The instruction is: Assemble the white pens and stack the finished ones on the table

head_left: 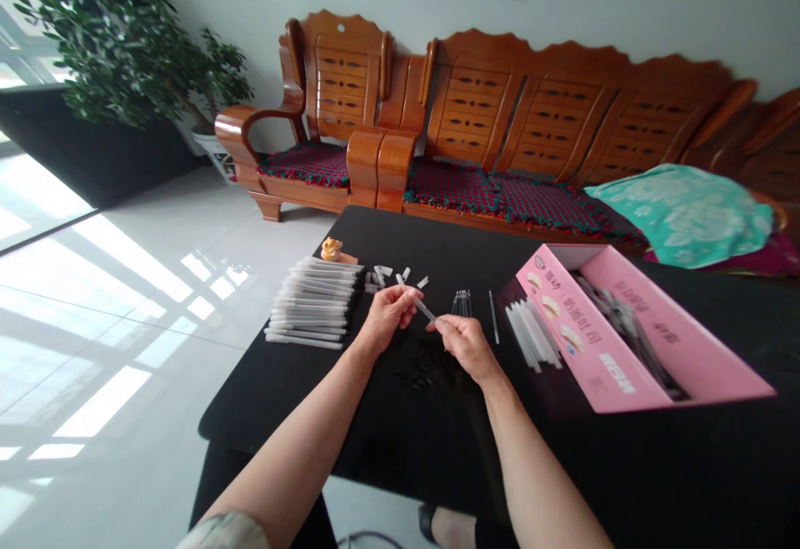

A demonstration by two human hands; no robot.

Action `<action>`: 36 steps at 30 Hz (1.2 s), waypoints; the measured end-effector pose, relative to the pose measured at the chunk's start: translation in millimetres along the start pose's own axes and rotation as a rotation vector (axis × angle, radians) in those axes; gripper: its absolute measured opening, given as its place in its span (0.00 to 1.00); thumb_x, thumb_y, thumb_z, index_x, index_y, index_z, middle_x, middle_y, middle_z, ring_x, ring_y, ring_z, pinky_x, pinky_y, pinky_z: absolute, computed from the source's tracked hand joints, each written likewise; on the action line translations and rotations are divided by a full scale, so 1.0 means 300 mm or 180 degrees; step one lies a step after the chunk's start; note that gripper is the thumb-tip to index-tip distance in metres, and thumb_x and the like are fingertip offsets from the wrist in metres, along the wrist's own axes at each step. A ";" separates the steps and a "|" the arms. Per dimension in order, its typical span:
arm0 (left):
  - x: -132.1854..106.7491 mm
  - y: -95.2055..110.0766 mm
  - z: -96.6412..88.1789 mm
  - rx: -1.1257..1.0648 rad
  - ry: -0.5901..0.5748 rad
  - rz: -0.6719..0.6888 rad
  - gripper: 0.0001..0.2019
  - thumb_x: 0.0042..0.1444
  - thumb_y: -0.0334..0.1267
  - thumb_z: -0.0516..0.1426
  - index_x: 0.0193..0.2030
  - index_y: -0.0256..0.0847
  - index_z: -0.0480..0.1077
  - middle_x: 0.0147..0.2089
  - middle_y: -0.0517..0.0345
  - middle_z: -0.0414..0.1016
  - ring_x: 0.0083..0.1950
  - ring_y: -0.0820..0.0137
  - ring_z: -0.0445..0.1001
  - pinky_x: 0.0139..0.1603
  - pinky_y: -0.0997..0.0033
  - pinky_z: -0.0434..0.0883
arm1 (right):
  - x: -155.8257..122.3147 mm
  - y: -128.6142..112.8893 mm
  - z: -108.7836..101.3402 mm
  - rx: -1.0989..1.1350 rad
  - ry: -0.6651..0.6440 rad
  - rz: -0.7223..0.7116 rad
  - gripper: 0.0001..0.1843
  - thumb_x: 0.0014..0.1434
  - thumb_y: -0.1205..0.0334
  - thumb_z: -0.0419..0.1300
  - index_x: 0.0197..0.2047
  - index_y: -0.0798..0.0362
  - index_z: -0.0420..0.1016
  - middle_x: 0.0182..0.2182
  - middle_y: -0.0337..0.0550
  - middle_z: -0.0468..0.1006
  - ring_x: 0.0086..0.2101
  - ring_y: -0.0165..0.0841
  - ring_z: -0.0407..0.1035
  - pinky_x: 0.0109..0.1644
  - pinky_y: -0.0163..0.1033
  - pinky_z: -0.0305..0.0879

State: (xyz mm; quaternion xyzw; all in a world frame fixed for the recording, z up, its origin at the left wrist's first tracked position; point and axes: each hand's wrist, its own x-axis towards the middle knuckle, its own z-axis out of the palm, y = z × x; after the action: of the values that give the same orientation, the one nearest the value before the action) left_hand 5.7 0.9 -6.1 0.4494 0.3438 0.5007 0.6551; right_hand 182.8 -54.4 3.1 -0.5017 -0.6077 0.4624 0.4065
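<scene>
Between my two hands, above the black table, is a slim whitish pen [425, 310]. My left hand [391, 313] pinches its far end, and my right hand [463, 342] grips the near end with fingers closed. To the left lies a stack of pens [309, 303] with pale barrels and black tips. Several small white caps [406, 272] are scattered just beyond my left hand. Dark refills [462, 303] lie in a bunch past my right hand, with a single refill [493, 317] beside them. Small black pieces [417, 370] sit below my hands, and pale empty-looking barrels [532, 332] lie to the right.
A pink box [600, 366] holding dark and grey slender items stands at the right of the black table [387, 228]. A small yellowish figurine [331, 249] sits at the back left. Behind are a wooden sofa [481, 107] and a potted plant [125, 41].
</scene>
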 end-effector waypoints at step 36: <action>-0.009 0.184 -0.232 0.0995 0.2539 0.1805 0.15 0.56 0.48 0.59 0.39 0.37 0.71 0.23 0.64 0.68 0.21 0.78 0.65 0.24 0.78 0.63 | 0.001 0.010 -0.034 0.1663 0.0424 0.0258 0.22 0.60 0.47 0.59 0.43 0.59 0.77 0.18 0.38 0.74 0.14 0.25 0.64 0.13 0.27 0.43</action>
State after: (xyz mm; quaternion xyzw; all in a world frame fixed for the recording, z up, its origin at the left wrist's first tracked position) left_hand -76.8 20.6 20.3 0.3915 0.5023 0.7338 0.2364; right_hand 193.1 -52.2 2.6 -0.4330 -0.4191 0.5853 0.5425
